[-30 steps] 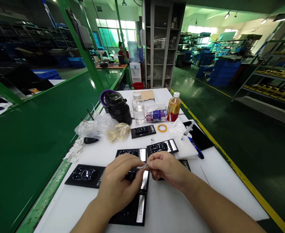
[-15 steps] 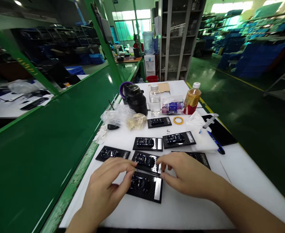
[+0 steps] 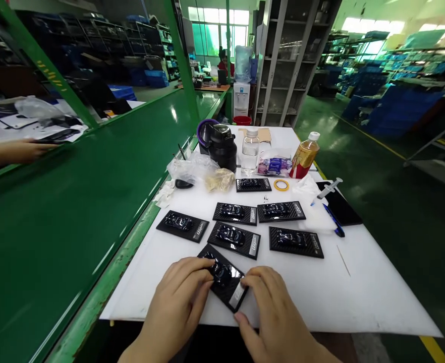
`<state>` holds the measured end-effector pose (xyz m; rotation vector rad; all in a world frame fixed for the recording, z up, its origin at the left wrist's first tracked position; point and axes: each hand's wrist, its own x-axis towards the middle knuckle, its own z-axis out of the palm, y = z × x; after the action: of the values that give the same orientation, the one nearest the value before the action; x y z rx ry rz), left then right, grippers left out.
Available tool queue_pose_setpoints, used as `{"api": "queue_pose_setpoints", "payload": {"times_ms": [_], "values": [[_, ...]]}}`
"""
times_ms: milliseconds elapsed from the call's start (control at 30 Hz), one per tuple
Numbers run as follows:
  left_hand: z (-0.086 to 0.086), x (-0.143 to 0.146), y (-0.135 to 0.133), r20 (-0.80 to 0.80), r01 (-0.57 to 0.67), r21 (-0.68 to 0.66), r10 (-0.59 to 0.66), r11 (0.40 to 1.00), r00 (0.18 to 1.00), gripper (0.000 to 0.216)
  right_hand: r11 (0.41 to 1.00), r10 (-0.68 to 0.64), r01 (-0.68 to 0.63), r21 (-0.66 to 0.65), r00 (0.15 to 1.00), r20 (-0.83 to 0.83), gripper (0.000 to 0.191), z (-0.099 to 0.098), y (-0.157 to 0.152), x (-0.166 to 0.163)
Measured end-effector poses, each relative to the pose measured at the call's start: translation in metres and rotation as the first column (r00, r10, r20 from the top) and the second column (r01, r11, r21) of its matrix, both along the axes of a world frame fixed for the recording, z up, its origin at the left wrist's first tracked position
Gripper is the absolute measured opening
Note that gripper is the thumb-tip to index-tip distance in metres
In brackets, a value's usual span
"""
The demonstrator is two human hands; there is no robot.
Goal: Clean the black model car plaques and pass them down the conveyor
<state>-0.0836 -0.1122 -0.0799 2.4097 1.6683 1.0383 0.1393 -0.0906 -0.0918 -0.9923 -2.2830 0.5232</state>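
Observation:
Close to the table's front edge, a dark model car (image 3: 221,274) sits on a black carbon-patterned base (image 3: 228,292) with a silver nameplate, turned at a slant. My left hand (image 3: 186,290) is closed on the car and the base's left side, hiding part of both. At the base's right end, my right hand (image 3: 270,302) grips the edge, its fingers at the upper corner and its thumb near the lower one. Just beyond lies another model car (image 3: 230,235) on a like base. Similar cars on bases include one at left (image 3: 179,221) and one at right (image 3: 291,238).
Farther back stand a black flask (image 3: 222,151), a clear bottle (image 3: 250,154) and a drink bottle (image 3: 304,156). Yellow tape (image 3: 281,185), a syringe (image 3: 329,188) and a thin stick (image 3: 343,260) lie toward the right. Another person's hand (image 3: 14,153) shows across the green partition.
The nearest model car and base have turned clockwise, and both hands have come nearer to me with my right hand now at the base. The view has shifted; another person's hand has appeared at left.

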Motion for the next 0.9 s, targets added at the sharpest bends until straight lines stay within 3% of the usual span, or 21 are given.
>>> {"api": "queue_pose_setpoints", "payload": {"times_ms": [167,333,900], "values": [[-0.005,0.002,-0.005,-0.035,-0.032,0.048,0.033,0.998,0.999,0.02,0.997,0.041,-0.04,0.07,0.999,-0.006,0.051,-0.004,-0.009,-0.017],[-0.002,0.005,-0.004,-0.065,-0.067,0.071,0.071,0.995,0.995,0.019,0.99,0.012,-0.012,0.14,1.0,-0.001,0.041,-0.005,-0.011,-0.022],[-0.007,0.003,0.001,-0.073,-0.027,0.057,0.031,0.998,0.997,0.02,0.995,0.042,-0.047,0.088,0.997,0.058,0.055,-0.003,-0.009,-0.023]]}}
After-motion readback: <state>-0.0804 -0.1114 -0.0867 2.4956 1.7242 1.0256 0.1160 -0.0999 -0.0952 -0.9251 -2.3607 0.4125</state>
